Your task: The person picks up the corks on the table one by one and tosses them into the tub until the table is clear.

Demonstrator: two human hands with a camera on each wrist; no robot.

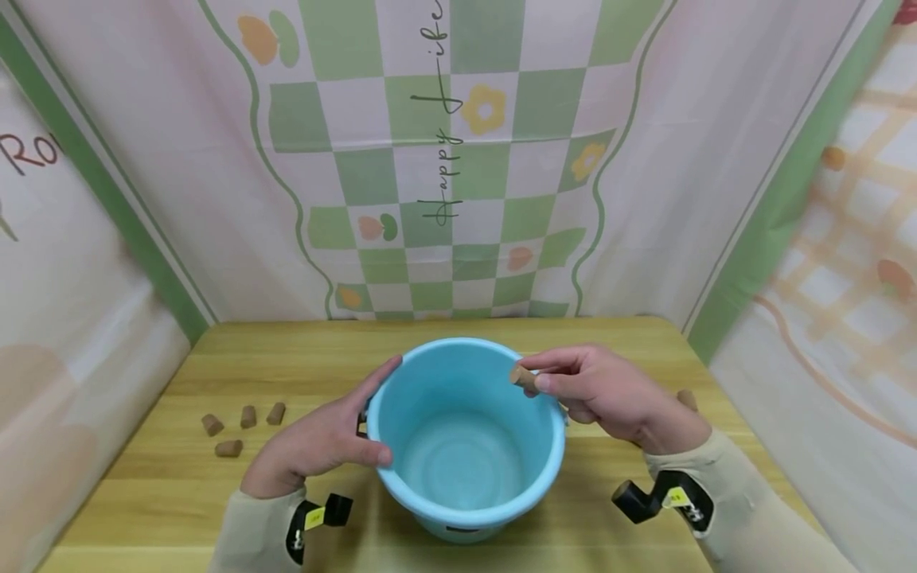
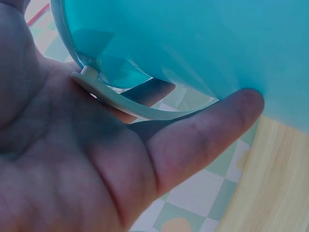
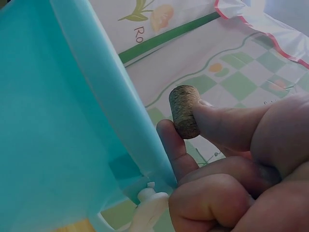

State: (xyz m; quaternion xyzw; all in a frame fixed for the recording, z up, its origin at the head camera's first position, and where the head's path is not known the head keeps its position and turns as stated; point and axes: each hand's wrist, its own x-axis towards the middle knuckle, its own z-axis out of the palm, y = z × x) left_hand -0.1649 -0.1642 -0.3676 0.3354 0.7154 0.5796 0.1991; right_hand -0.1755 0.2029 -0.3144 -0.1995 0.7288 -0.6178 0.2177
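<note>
A light blue plastic bucket [image 1: 469, 509] stands upright on the table, and no cork shows on its bottom. My left hand [image 1: 333, 434] rests against the bucket's left side with thumb and fingers spread along the rim. In the left wrist view a straight finger [image 2: 207, 135] touches the outer wall, beside the pale handle [image 2: 120, 102]. My right hand [image 1: 605, 390] pinches a small brown cork [image 3: 185, 111] between thumb and fingers. It holds the cork [image 1: 523, 377] over the bucket's right rim, and the other fingers are curled beneath.
Several corks [image 1: 247, 416] lie on the wooden table [image 1: 279, 350] left of the bucket. Another cork [image 1: 686, 399] lies at the right, partly behind the right wrist. A patterned cloth [image 1: 473, 175] hangs behind the table, with more cloth at both sides.
</note>
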